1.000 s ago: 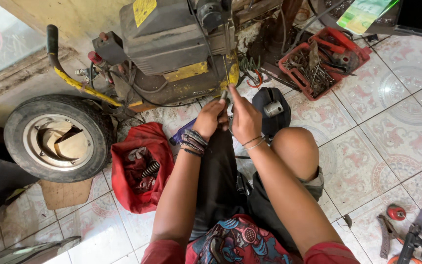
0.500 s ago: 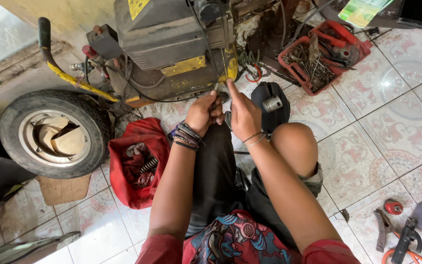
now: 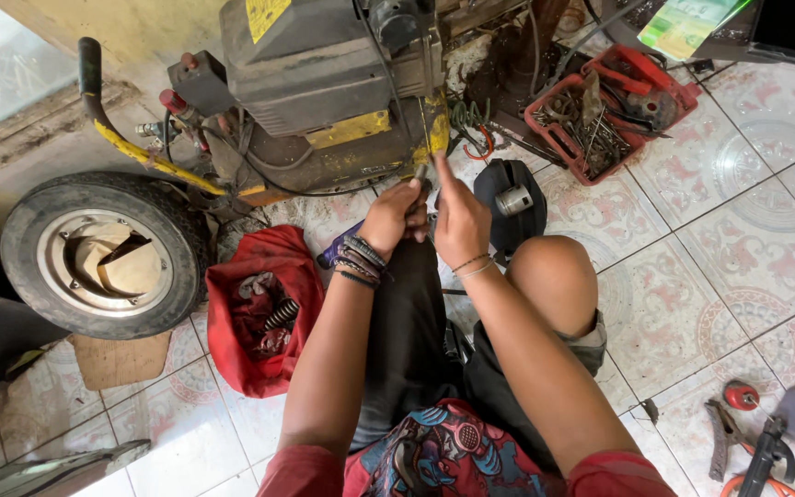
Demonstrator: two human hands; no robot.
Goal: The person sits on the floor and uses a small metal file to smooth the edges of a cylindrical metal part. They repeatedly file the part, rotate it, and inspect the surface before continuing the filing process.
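Here, the floor is glossy patterned tile, gritty near the wall at 12 o'clock. A grey-and-yellow machine stands there, a rubber wheel at 9 o'clock, a red tray of metal bits at 1 o'clock. The left hand and right hand, both curled shut, pinch a thin rod touching the machine's lower edge.

Patterned tile floor, grimy yellow-and-grey machine at the top, loose wheel left, open red bag of springs, red tool tray, pliers lower right
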